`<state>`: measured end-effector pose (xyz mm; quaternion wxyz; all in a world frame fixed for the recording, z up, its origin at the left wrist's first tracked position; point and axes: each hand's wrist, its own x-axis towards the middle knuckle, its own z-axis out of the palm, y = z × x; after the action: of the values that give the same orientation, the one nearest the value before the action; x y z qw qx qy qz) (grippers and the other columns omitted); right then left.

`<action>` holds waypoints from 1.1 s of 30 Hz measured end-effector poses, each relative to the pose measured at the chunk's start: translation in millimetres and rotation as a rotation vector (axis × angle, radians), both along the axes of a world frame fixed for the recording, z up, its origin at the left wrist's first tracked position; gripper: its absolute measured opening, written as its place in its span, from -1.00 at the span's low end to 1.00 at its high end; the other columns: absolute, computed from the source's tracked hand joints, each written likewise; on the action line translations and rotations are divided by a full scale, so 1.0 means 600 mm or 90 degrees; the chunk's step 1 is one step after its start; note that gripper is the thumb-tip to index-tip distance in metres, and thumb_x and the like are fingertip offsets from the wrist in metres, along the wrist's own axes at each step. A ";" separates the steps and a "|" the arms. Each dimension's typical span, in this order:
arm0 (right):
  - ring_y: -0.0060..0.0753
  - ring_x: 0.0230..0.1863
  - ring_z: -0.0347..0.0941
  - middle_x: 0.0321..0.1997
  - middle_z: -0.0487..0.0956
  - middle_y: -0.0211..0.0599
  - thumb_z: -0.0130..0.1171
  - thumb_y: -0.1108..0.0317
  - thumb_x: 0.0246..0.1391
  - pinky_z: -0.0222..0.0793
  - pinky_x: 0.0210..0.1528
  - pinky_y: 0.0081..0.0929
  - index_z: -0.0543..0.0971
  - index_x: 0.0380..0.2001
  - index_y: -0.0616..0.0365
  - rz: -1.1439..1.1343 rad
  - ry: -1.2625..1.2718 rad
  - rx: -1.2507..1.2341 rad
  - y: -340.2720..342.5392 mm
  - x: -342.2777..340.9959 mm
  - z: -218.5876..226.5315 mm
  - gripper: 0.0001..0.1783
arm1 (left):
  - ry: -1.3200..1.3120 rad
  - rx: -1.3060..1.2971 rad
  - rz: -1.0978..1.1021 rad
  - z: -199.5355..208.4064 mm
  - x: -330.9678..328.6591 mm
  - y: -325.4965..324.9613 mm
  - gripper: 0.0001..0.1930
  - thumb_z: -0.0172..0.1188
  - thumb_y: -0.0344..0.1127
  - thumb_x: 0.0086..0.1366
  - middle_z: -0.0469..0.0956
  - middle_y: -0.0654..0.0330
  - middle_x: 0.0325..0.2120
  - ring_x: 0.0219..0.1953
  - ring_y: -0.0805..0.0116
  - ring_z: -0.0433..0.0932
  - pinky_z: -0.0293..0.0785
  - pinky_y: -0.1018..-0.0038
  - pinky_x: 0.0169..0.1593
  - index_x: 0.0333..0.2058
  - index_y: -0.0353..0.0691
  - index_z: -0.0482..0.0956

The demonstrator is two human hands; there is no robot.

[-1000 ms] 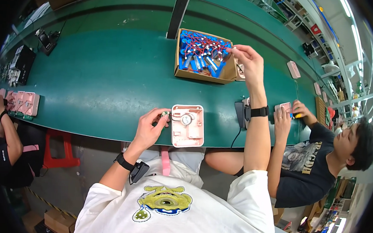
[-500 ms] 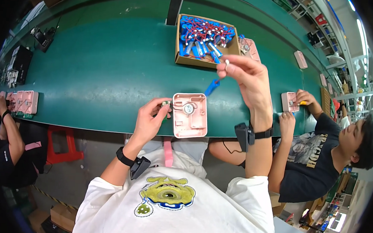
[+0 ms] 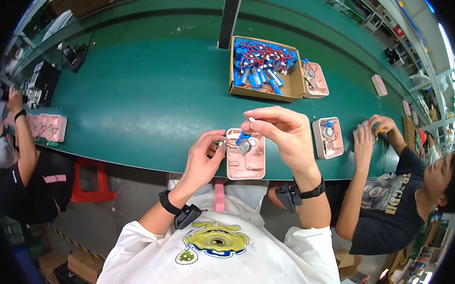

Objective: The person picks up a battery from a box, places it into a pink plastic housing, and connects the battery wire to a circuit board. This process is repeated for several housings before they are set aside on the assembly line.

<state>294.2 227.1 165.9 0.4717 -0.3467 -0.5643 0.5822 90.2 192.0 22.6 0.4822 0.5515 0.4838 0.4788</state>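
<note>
In front of me on the bench lies an open pink plastic case (image 3: pixel 255 164) with a round silver part (image 3: pixel 244 147) and thin wires inside. At the case's left edge my left hand (image 3: pixel 204 157) is closed on a small green circuit board (image 3: pixel 221 143), mostly covered by the fingers. My right hand (image 3: pixel 285 137), raised above the case, pinches a white connector (image 3: pixel 252 119) between thumb and fingers. Below it a blue battery (image 3: pixel 242 138) dangles over the upper part of the case.
Farther back stands a cardboard box (image 3: pixel 263 94) full of blue batteries with red leads. Pink cases, one of them (image 3: pixel 328 138) at the right, sit along the green bench (image 3: pixel 152 102). Co-workers work at both sides; a dark post (image 3: pixel 230 18) rises behind the box.
My right hand has come down and left, bringing the battery from beyond the case to over it. The co-worker at the right has let go of a pink case. The whole view has shifted.
</note>
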 end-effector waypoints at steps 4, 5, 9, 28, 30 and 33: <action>-0.31 -0.05 0.73 -0.13 0.75 -0.09 0.27 0.60 0.27 0.65 0.05 -0.40 0.70 -0.02 0.41 0.006 -0.054 -0.044 0.015 0.006 -0.023 -0.76 | -0.006 0.018 0.006 0.013 0.006 -0.008 -0.77 0.25 -0.53 0.35 0.56 0.11 0.04 -0.37 0.44 0.61 0.56 0.50 -0.32 -0.04 -0.39 0.63; -0.34 -0.06 0.72 -0.13 0.75 -0.12 0.28 0.59 0.26 0.65 0.03 -0.42 0.70 -0.01 0.39 0.007 -0.064 -0.052 0.016 0.007 -0.029 -0.75 | 0.019 0.015 -0.010 0.021 0.001 -0.009 -0.78 0.23 -0.53 0.37 0.55 0.12 0.03 -0.35 0.47 0.60 0.56 0.52 -0.29 -0.03 -0.39 0.62; -0.43 -0.08 0.68 -0.14 0.76 -0.19 0.31 0.57 0.23 0.61 -0.08 -0.47 0.71 0.03 0.31 0.017 -0.160 -0.021 0.016 0.010 -0.053 -0.70 | 0.063 0.001 -0.035 0.030 -0.006 -0.011 -0.80 0.20 -0.54 0.42 0.53 0.16 -0.01 -0.32 0.53 0.57 0.56 0.55 -0.25 -0.02 -0.39 0.62; -0.10 -0.01 0.50 -0.19 0.74 -0.39 0.32 0.55 0.03 0.26 0.18 -0.19 0.56 -0.07 0.23 -0.157 -0.529 0.277 -0.062 -0.050 -0.117 -0.65 | 0.164 0.161 -0.050 0.045 -0.005 -0.010 -0.69 0.22 -0.53 0.40 0.53 0.08 -0.23 -0.30 0.21 0.58 0.52 0.32 -0.20 0.09 -0.30 0.69; -0.09 -0.01 0.50 -0.19 0.73 -0.38 0.32 0.55 0.02 0.26 0.17 -0.19 0.57 -0.11 0.22 -0.148 -0.522 0.262 -0.060 -0.050 -0.117 -0.69 | 0.182 0.140 -0.071 0.058 -0.009 -0.009 -0.68 0.21 -0.54 0.39 0.53 0.08 -0.22 -0.28 0.18 0.58 0.52 0.31 -0.18 0.09 -0.30 0.68; -0.09 -0.01 0.50 -0.19 0.72 -0.37 0.32 0.55 0.02 0.26 0.17 -0.19 0.58 -0.15 0.21 -0.139 -0.518 0.251 -0.060 -0.048 -0.116 -0.72 | 0.181 0.126 -0.088 0.056 -0.010 -0.006 -0.68 0.19 -0.54 0.40 0.53 0.08 -0.21 -0.26 0.17 0.58 0.52 0.30 -0.16 0.10 -0.31 0.68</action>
<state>265.1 191.3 96.1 0.3275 -0.5081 -0.7637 0.2269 84.1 188.7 56.1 0.3839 0.6904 0.4585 0.4071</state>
